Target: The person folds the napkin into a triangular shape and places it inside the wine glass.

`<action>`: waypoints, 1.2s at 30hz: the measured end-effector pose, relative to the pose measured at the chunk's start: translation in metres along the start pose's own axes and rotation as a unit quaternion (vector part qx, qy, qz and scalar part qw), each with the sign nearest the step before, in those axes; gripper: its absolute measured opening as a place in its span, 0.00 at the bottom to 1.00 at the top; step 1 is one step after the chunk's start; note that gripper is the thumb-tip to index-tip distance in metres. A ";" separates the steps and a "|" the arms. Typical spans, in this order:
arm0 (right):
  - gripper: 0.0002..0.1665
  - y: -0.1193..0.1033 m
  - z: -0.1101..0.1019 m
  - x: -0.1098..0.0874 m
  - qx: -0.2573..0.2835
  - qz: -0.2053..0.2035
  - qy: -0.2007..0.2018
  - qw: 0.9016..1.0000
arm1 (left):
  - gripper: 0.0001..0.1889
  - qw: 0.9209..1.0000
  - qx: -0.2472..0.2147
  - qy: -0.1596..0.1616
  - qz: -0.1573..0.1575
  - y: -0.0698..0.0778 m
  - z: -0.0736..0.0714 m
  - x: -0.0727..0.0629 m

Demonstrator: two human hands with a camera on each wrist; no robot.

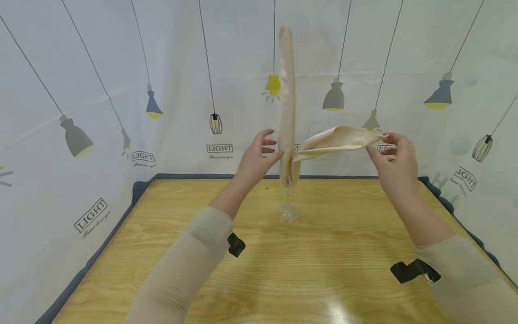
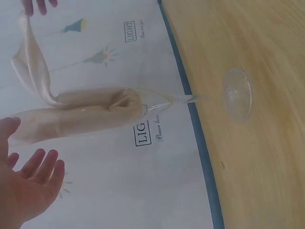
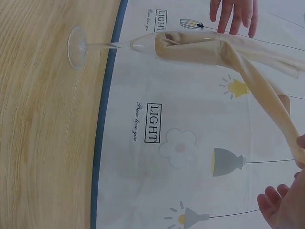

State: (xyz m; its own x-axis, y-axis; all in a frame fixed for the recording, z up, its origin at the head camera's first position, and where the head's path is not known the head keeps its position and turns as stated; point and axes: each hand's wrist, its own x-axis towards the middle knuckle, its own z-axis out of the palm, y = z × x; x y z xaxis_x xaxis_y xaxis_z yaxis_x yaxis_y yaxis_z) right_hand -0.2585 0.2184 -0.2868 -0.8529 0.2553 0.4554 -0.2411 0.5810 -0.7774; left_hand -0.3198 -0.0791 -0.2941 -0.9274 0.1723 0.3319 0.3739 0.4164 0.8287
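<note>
A beige satin napkin is tucked, folded at its bottom, into a clear stemmed glass upright on the table. One long end of the cloth rises straight up; the other stretches out to the right. At that outstretched end, my right hand pinches the tip between thumb and fingers. My left hand is spread beside the upright end, thumb tip right at the cloth. The left wrist view shows the fingers of this hand apart and slightly bent. Inside the bowl, the napkin's folded bottom shows in the right wrist view.
The wooden table has a dark blue border along its far and side edges. Behind it hangs a pale curtain printed with lamps and lettering. A black wrist camera sits on the left sleeve, another black camera on the right.
</note>
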 end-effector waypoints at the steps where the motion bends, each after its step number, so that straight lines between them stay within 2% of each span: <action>1: 0.38 -0.001 -0.001 -0.001 -0.002 -0.007 0.009 1.000 | 0.34 1.000 0.000 0.003 -0.004 0.003 0.001 0.001; 5: 0.34 -0.007 -0.002 -0.004 -0.012 -0.037 0.029 0.999 | 0.33 1.000 0.001 0.025 -0.014 0.015 0.004 0.009; 8: 0.33 -0.010 -0.002 -0.006 -0.007 -0.052 0.027 0.998 | 0.32 0.999 -0.002 0.042 -0.019 0.021 0.007 0.015; 19: 0.30 -0.020 0.000 -0.004 0.039 -0.067 0.035 0.996 | 0.23 0.994 -0.051 0.084 -0.051 0.039 0.005 0.040; 23: 0.27 -0.020 0.000 -0.001 0.045 -0.067 0.040 0.996 | 0.19 0.992 -0.072 0.087 -0.064 0.038 0.001 0.043; 26: 0.24 -0.020 0.000 -0.001 0.034 -0.059 0.043 0.997 | 0.17 0.988 -0.105 0.087 -0.073 0.035 -0.002 0.040; 36: 0.24 -0.013 0.000 0.000 0.001 -0.041 0.033 0.999 | 0.15 0.970 -0.208 0.090 -0.083 0.021 -0.011 0.032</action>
State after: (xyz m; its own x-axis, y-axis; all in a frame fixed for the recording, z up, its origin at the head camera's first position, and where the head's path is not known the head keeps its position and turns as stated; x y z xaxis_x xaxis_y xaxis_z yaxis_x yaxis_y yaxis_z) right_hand -0.2552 0.2109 -0.2771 -0.7981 0.2572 0.5449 -0.3097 0.6006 -0.7371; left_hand -0.3415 -0.0747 -0.2617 -0.9746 -0.0407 0.2202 0.2194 0.0227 0.9754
